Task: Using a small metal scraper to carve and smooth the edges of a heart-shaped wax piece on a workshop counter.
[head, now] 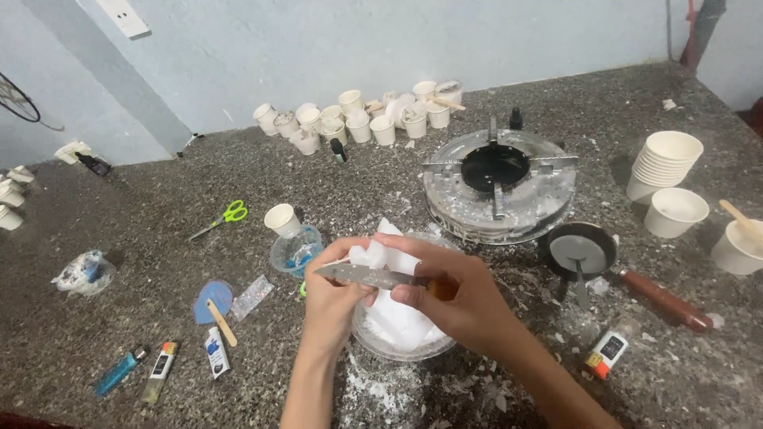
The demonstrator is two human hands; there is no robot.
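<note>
— What do you see of the person?

— Two forearms coming in from the bottom edge, ending in the left hand (pixel 334 290) and the right hand (pixel 453 298).

— Any sleeves?

— None show. Both forearms are bare as far as the frame's edge.

— Gloves, rings, a watch?

— No gloves. I see no ring, watch or band on either wrist.

— Nails?

— Short and unpainted, where the fingers (pixel 405 295) show them.

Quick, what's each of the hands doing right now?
Left hand: closed on a white waxy block over the clear bowl.
Right hand: closed on a knife, blade against the block.
</note>
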